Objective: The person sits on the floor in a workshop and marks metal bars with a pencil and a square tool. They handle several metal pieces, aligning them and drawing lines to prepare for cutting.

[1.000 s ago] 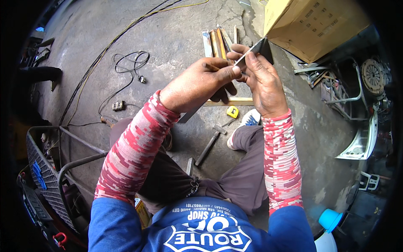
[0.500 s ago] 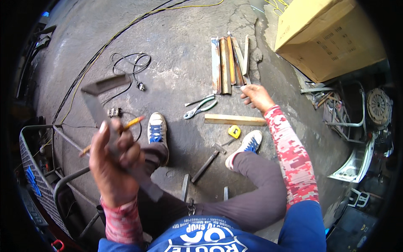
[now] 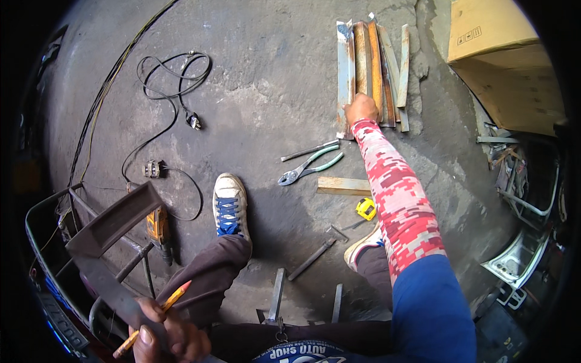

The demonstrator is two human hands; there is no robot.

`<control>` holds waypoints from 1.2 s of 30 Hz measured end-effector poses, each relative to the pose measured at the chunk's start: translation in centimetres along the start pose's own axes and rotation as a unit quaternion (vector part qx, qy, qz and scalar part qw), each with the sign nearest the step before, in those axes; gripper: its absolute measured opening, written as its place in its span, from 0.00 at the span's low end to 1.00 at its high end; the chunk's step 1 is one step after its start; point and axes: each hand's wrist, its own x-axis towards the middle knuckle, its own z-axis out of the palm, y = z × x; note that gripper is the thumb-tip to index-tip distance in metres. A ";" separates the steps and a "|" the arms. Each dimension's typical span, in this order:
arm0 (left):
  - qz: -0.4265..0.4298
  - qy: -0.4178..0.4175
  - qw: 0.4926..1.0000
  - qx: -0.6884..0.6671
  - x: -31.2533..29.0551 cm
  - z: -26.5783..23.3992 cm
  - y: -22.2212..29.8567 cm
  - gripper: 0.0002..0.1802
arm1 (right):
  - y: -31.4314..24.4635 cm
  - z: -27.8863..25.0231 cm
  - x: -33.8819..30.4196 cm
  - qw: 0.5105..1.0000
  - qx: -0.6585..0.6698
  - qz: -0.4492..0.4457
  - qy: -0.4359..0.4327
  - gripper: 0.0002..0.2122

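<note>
Low at the left, my left hand [image 3: 175, 339] is closed around the blade of a try square [image 3: 118, 221], whose thick stock points up and away. A yellow-orange pencil [image 3: 177, 296] is pinched in the same hand, crossing the blade. My right hand [image 3: 362, 109] reaches far forward to a row of rusty angle bars [image 3: 363, 57] on the floor. Its fingers curl over the near part of a bar at the left of the row, beside a grey-blue bar [image 3: 345, 66]; the fingertips are partly hidden.
Pliers [image 3: 299, 172], a short angle bar [image 3: 342, 186], a yellow tape measure [image 3: 365, 209] and a hammer [image 3: 313, 258] lie between my feet and the row. A corded power tool [image 3: 158, 233] and cable [image 3: 175, 97] are at left, near a metal frame [image 3: 124, 257]. A cardboard box [image 3: 502, 78] stands far right.
My right hand has moved from beside the row's near right end onto the bars at its left. My left hand, with the square and pencil, has dropped lower. The view has shifted.
</note>
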 end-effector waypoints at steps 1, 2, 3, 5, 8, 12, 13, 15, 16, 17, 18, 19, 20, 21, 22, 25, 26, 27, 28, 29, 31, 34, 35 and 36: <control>0.006 -0.005 1.000 0.004 0.2 0.0 -0.1 0.16 | 0.0 0.0 0.1 1.000 -0.001 0.004 -0.003 0.11; 0.014 -0.011 1.000 0.006 0.3 -0.1 -0.1 0.16 | 0.0 -0.3 0.4 1.000 -0.002 0.010 0.000 0.09; 0.023 -0.017 1.000 0.009 0.2 -0.1 -0.2 0.15 | 0.1 -0.8 0.5 1.000 -0.006 0.023 0.002 0.09; 0.020 -0.027 0.999 0.009 0.0 -0.2 0.0 0.16 | 0.3 -2.4 0.5 1.000 0.021 -0.008 0.003 0.09; 0.027 -0.028 0.999 -0.002 -0.6 -0.2 0.1 0.16 | 1.5 -5.6 -0.9 0.997 0.035 -0.070 -0.002 0.10; 0.047 -0.019 0.999 -0.018 -1.3 0.0 0.2 0.16 | 4.9 -7.4 -6.4 0.965 0.151 0.012 -0.214 0.11; 0.055 -0.022 0.998 -0.020 -1.4 0.0 0.2 0.16 | 5.6 -6.8 -8.1 0.947 0.202 0.062 -0.241 0.11; 0.053 -0.031 0.998 -0.024 -1.6 -0.1 0.2 0.16 | 6.4 -5.3 -10.9 0.918 0.332 0.057 -0.211 0.13; 0.051 -0.035 0.998 -0.024 -1.8 -0.3 0.2 0.16 | 6.7 -4.8 -11.4 0.863 0.402 0.111 -0.285 0.17; 0.051 -0.035 0.998 -0.025 -1.9 -0.4 0.3 0.16 | 6.7 -4.3 -11.6 0.830 0.444 0.122 -0.315 0.18; 0.050 -0.036 0.998 -0.028 -2.1 -0.5 0.3 0.17 | 6.6 -3.9 -11.6 0.795 0.472 0.144 -0.352 0.19; 0.050 -0.037 0.998 -0.032 -2.3 -0.7 0.3 0.17 | 6.4 -3.6 -11.5 0.758 0.507 0.166 -0.375 0.19; 0.041 -0.029 0.998 -0.034 -2.5 -0.8 0.4 0.17 | 5.8 -3.2 -11.4 0.724 0.531 0.219 -0.383 0.20; 0.031 -0.020 0.999 -0.036 -2.9 -1.0 0.5 0.18 | 5.2 -2.9 -11.6 0.710 0.543 0.235 -0.380 0.32; 0.022 -0.012 0.999 -0.039 -3.2 -1.0 0.7 0.19 | 4.5 -2.6 -12.0 0.724 0.542 0.219 -0.366 0.36; 0.001 -0.005 0.997 -0.080 -4.0 -1.3 0.8 0.23 | 2.6 -2.3 -13.7 0.804 0.489 0.197 -0.275 0.34; -0.016 0.050 0.995 -0.085 -4.6 -1.4 1.0 0.32 | 2.5 -2.8 -14.3 0.791 0.511 0.184 -0.281 0.30; 0.072 -0.019 0.995 -0.063 -4.4 -1.4 0.1 0.14 | 2.4 -3.6 -14.8 0.788 0.512 0.204 -0.275 0.26; 0.057 -0.042 0.994 -0.081 -4.8 -1.8 0.5 0.14 | 2.4 -4.5 -15.8 0.754 0.549 0.212 -0.292 0.24; 0.042 -0.067 0.992 -0.101 -5.0 -2.1 0.6 0.13 | 2.6 -5.7 -16.8 0.732 0.572 0.240 -0.282 0.23; 0.036 -0.084 0.986 -0.138 -5.7 -2.9 0.7 0.16 | 3.1 -8.6 -20.1 0.726 0.608 0.162 -0.278 0.19; 0.043 -0.142 0.976 -0.157 -6.5 -3.8 0.7 0.15 | 3.8 -14.4 -25.7 0.756 0.616 0.024 -0.221 0.26; 0.047 -0.155 0.974 -0.157 -6.7 -3.9 0.6 0.14 | 4.2 -16.8 -27.7 0.761 0.614 -0.016 -0.208 0.30; 0.051 -0.164 0.974 -0.150 -6.9 -3.9 0.6 0.14 | 4.4 -19.1 -29.4 0.730 0.648 -0.057 -0.213 0.39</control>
